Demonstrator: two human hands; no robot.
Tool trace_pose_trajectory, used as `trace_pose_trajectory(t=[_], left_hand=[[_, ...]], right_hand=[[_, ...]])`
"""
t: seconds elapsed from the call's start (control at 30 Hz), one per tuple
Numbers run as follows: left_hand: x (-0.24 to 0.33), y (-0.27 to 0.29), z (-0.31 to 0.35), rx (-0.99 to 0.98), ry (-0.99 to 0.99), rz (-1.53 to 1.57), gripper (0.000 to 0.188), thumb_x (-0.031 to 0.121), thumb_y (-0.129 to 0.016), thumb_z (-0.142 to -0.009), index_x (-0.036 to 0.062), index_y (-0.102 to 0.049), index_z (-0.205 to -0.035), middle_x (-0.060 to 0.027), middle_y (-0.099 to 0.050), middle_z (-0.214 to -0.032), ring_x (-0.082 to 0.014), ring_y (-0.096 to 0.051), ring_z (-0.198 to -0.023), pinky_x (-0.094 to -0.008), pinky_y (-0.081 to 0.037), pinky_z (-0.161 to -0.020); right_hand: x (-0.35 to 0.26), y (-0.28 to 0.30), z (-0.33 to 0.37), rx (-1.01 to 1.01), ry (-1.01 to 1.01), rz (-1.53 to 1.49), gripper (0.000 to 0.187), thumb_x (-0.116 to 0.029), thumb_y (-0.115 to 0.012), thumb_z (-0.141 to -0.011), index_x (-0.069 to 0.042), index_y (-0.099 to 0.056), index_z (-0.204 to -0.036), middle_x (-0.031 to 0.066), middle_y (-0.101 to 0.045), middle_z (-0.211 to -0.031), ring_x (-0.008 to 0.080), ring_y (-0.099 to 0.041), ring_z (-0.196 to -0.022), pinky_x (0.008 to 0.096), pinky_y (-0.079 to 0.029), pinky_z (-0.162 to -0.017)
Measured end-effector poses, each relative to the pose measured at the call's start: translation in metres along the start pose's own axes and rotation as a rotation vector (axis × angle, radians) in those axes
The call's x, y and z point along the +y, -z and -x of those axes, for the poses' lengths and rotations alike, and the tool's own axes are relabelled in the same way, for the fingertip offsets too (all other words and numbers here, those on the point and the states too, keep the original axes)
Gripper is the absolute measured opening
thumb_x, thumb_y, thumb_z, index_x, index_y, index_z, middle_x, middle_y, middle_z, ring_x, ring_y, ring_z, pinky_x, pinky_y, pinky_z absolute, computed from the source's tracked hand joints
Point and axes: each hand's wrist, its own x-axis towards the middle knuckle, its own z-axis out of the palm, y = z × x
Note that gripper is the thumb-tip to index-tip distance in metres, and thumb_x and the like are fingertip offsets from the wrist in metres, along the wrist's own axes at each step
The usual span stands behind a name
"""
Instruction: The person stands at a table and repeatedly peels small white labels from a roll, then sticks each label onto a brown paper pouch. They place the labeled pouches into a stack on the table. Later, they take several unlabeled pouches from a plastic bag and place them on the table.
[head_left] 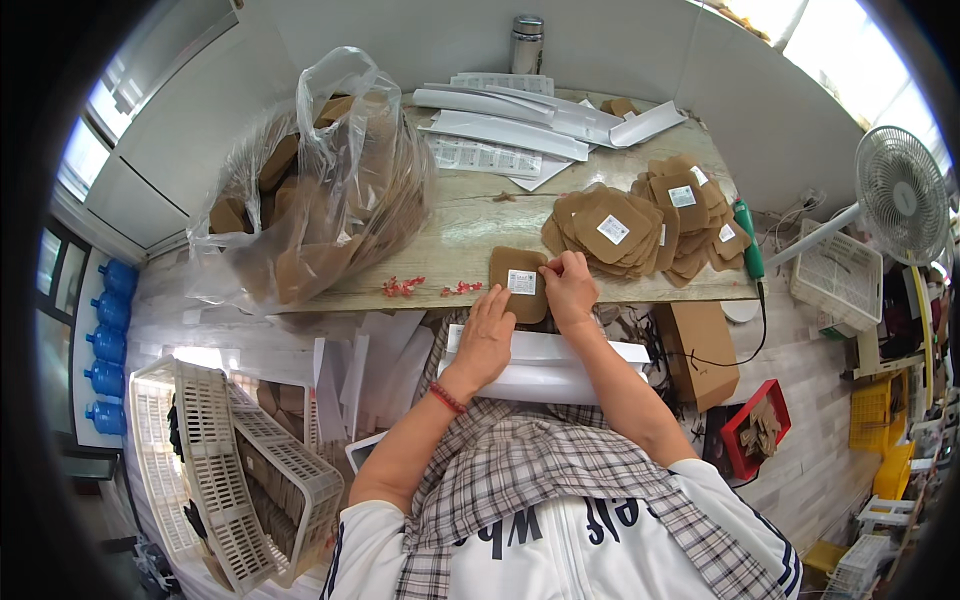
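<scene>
A brown rounded-square pad (pixel 533 308) lies at the table's front edge, with a white printed label (pixel 521 281) on it. My left hand (pixel 484 328) rests along the pad's left side, fingers stretched out and their tips beside the label. At the pad's right edge, my right hand (pixel 573 290) is closed in a pinch, fingertips just right of the label. Its palm side is hidden. A pile of similar brown pads (pixel 598 228) spreads to the right, several with labels. White label sheets (pixel 545 380) lie across my lap below the table edge.
A clear plastic bag (pixel 330 200) of brown pads stands at left, near red scraps (pixel 403 287). Paper sheets (pixel 510 130) and a steel flask (pixel 527 45) are at the back. A green corded tool (pixel 748 238) sits on the right edge. White crates (pixel 215 470) stand lower left.
</scene>
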Motion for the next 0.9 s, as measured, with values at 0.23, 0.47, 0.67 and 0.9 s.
trace_pose_trajectory(t=[0.23, 0.47, 0.67, 0.9], left_hand=[[0.004, 0.003, 0.001, -0.018, 0.025, 0.009, 0.013, 0.005, -0.051, -0.088, -0.0053, -0.058, -0.088, -0.0274, -0.048, -0.139, -0.047, -0.035, -0.138, -0.0538, -0.031, -0.115], [0.007, 0.004, 0.002, -0.018, 0.011, 0.017, 0.012, 0.005, -0.052, -0.088, -0.0044, -0.057, -0.085, -0.0286, -0.043, -0.143, -0.0493, -0.033, -0.138, -0.0551, -0.029, -0.116], [0.007, 0.001, 0.001, -0.044, -0.012, -0.01, 0.011, 0.005, -0.052, -0.087, -0.0039, -0.057, -0.083, -0.0299, -0.04, -0.146, -0.051, -0.033, -0.138, -0.0557, -0.028, -0.116], [0.001, -0.001, 0.005, -0.052, 0.003, -0.007, 0.008, 0.007, -0.054, -0.089, -0.0004, -0.056, -0.089, -0.0284, -0.04, -0.147, -0.047, -0.031, -0.141, -0.0549, -0.025, -0.117]], right_hand=[[-0.001, 0.002, -0.001, 0.107, 0.416, -0.133, 0.019, -0.007, -0.076, -0.076, -0.007, -0.059, -0.085, 0.0077, -0.061, -0.085, 0.0295, -0.062, -0.078, 0.0415, -0.05, -0.068], [-0.008, 0.006, -0.009, -0.264, -0.072, -0.377, 0.051, -0.003, -0.069, -0.086, -0.003, -0.045, -0.131, 0.0166, -0.067, -0.091, 0.0309, -0.068, -0.085, 0.0406, -0.053, -0.077], [0.018, -0.007, -0.026, -0.137, 0.097, -0.272, 0.052, 0.002, -0.054, -0.092, -0.005, -0.037, -0.141, 0.0227, -0.064, -0.102, 0.0349, -0.066, -0.091, 0.0418, -0.052, -0.08], [-0.013, 0.073, -0.063, 0.09, 0.06, -0.351, 0.048, 0.0, -0.053, -0.094, -0.003, -0.04, -0.14, 0.0222, -0.059, -0.113, 0.0376, -0.061, -0.104, 0.0434, -0.05, -0.089]])
